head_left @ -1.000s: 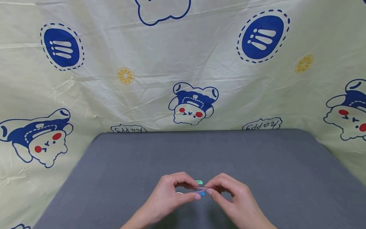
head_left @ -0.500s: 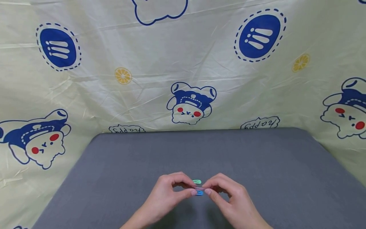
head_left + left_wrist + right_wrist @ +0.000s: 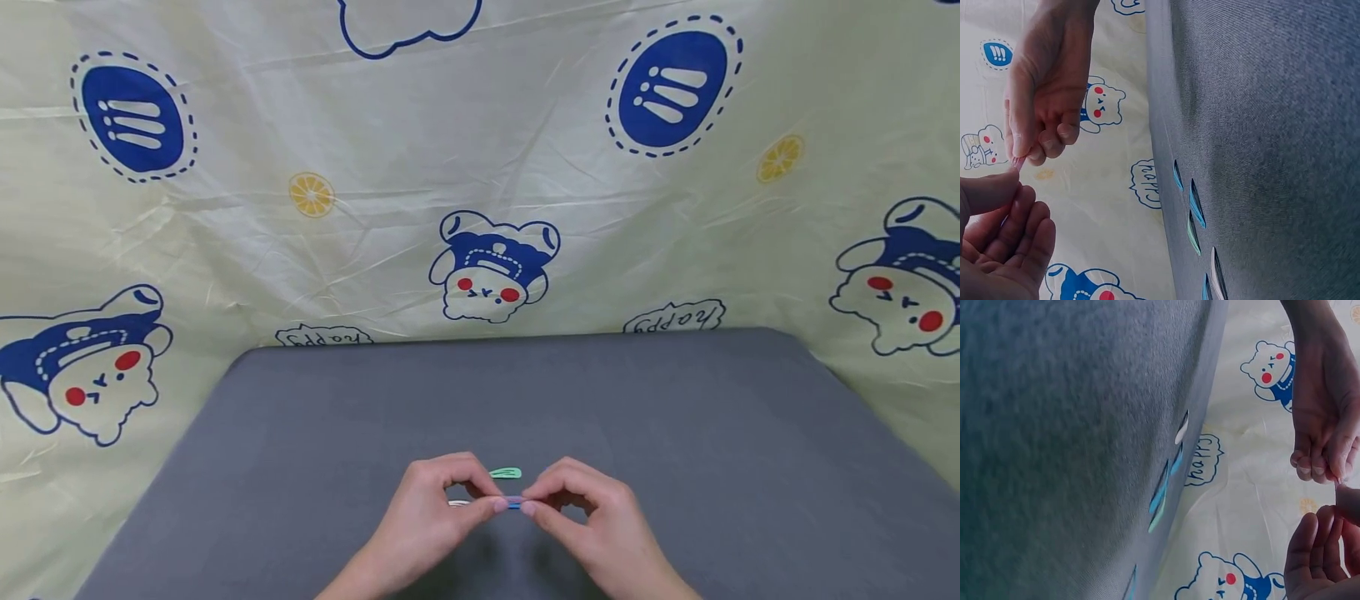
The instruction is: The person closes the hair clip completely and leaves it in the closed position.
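A slim purple-pink hair clip [image 3: 514, 499] is held level above the table, its two ends pinched between both hands. My left hand [image 3: 438, 504] has thumb and forefinger on one end. On the other end are the thumb and forefinger of my right hand [image 3: 588, 508]. Fingertips hide most of the clip, and only a short stretch shows between them. Beyond the hands lies a green snap hair clip [image 3: 507, 472]. A blue hair clip [image 3: 513, 506] shows just below the held one, and a white hair clip [image 3: 459, 503] is partly hidden behind my left hand.
The grey-covered table [image 3: 360, 408] spreads around the hands. Several clips lie on it in the left wrist view, among them a pale clip [image 3: 1217, 275] and a blue clip [image 3: 1197, 205]. A printed cloth [image 3: 375, 167] hangs behind the table.
The held clip's two strips stood apart a second ago; now they look flat together. My fingertips have drawn closer to each other. The whole head view has shifted slightly left.
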Available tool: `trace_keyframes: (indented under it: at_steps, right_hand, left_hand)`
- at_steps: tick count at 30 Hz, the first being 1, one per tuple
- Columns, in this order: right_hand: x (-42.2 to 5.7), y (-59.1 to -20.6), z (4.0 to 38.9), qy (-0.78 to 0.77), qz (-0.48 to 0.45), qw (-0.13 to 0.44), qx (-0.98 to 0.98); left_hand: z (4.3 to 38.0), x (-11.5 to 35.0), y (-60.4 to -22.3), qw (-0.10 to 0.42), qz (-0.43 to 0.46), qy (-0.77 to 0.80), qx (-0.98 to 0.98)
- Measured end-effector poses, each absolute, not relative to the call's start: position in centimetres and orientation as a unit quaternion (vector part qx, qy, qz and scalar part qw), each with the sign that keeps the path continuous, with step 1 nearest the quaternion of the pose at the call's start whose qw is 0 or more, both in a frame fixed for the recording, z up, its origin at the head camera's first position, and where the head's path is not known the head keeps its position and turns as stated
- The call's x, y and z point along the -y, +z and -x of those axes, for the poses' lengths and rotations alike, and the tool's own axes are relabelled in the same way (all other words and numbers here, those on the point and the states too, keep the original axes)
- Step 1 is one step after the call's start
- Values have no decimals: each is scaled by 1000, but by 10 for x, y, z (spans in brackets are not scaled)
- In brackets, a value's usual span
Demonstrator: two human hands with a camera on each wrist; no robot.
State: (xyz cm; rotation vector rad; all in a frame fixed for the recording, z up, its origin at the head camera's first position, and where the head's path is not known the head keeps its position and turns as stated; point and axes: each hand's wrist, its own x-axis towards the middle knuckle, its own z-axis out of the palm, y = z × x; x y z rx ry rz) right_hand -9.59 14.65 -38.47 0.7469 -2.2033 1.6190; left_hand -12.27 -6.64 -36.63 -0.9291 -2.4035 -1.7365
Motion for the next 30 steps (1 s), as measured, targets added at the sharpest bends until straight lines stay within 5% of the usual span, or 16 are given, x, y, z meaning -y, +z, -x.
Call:
trace_keyframes:
  at_steps: [15, 30]
  right_hand:
    - [-142, -390, 94, 595, -219, 167, 755]
    - [-154, -382, 97, 649, -161, 34, 743]
  left_hand:
    - [117, 58, -371, 5, 256, -571, 780]
    - [119, 56, -376, 76, 294, -555, 775]
